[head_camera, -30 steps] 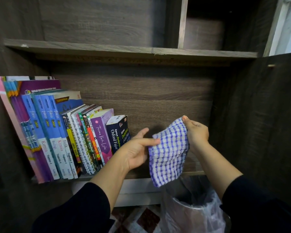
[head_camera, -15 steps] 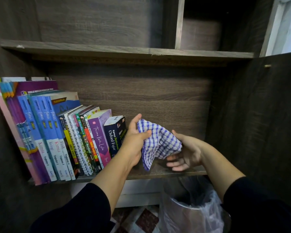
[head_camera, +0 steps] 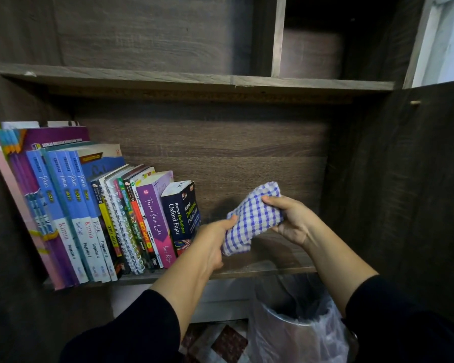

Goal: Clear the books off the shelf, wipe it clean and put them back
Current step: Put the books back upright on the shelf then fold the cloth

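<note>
A row of several books (head_camera: 89, 213) leans on the left half of the dark wooden shelf (head_camera: 278, 260); the rightmost is a navy Oxford Fajar dictionary (head_camera: 181, 218). A blue-and-white checked cloth (head_camera: 252, 218) is bunched up above the bare right half of the shelf. My right hand (head_camera: 291, 221) grips its upper right part. My left hand (head_camera: 215, 242) pinches its lower left edge, just right of the dictionary. Both sleeves are black.
A bin lined with a clear plastic bag (head_camera: 296, 323) stands below the shelf's right end. The cabinet's dark side wall (head_camera: 404, 192) closes the right. An upper shelf board (head_camera: 194, 79) runs overhead. Patterned floor tiles (head_camera: 220, 344) show at the bottom.
The cloth hung open a second ago; both hands have gathered it into a compact bundle. My right hand moved from under it to its upper right, my left hand dropped lower.
</note>
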`<state>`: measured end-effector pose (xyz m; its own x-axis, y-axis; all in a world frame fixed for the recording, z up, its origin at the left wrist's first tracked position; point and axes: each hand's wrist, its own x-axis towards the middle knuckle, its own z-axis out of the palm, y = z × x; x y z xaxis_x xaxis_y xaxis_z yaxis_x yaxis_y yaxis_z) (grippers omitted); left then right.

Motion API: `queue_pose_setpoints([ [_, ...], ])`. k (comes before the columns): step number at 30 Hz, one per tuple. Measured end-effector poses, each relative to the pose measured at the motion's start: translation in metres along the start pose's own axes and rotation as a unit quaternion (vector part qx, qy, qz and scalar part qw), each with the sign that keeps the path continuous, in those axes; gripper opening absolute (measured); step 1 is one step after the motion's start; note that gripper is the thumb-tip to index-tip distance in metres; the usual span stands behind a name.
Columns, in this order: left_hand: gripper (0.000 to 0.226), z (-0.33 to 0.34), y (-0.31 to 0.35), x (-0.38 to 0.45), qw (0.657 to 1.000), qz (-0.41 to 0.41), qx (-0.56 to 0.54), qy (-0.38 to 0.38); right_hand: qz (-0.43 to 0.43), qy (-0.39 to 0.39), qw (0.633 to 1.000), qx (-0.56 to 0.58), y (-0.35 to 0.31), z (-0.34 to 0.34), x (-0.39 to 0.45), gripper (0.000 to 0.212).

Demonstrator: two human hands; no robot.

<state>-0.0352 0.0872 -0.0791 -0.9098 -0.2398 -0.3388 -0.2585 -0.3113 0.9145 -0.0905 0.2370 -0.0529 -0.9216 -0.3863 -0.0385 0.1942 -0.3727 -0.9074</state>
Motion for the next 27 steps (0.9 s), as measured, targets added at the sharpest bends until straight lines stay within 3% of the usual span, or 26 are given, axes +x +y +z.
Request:
queue_pose_setpoints([
  [3, 0.025, 0.002, -0.004, 0.001, 0.999, -0.035, 0.024, -0.026, 0.038, -0.02, 0.999, -0.023, 0.0, 0.003, -0.004, 0.023],
  [8, 0.013, 0.001, 0.0, 0.007, 0.986, 0.145, -0.056, -0.055, 0.077, 0.037, 0.995, 0.045, -0.002, -0.003, -0.004, 0.048],
  [11, 0.011, 0.001, 0.002, 0.005, 0.968, 0.234, -0.028, -0.085, 0.13, 0.072, 0.985, 0.088, -0.001, -0.007, -0.004, 0.04],
  [15, 0.011, 0.0, 0.005, 0.0, 0.959, 0.27, 0.011, -0.079, 0.157, 0.07, 0.981, 0.085, 0.006, -0.015, -0.003, 0.032],
  [19, 0.014, 0.0, 0.005, 0.001, 0.961, 0.274, 0.008, -0.028, 0.164, 0.083, 0.979, 0.083, 0.01, -0.021, 0.005, 0.029],
  [23, 0.018, 0.0, 0.001, 0.017, 0.969, 0.232, 0.016, 0.088, 0.14, 0.057, 0.988, 0.043, 0.008, -0.013, 0.007, 0.02],
  [27, 0.027, -0.001, -0.005, 0.028, 0.97, 0.19, 0.046, 0.147, 0.114, 0.028, 0.991, 0.062, 0.007, -0.004, 0.004, 0.011],
])
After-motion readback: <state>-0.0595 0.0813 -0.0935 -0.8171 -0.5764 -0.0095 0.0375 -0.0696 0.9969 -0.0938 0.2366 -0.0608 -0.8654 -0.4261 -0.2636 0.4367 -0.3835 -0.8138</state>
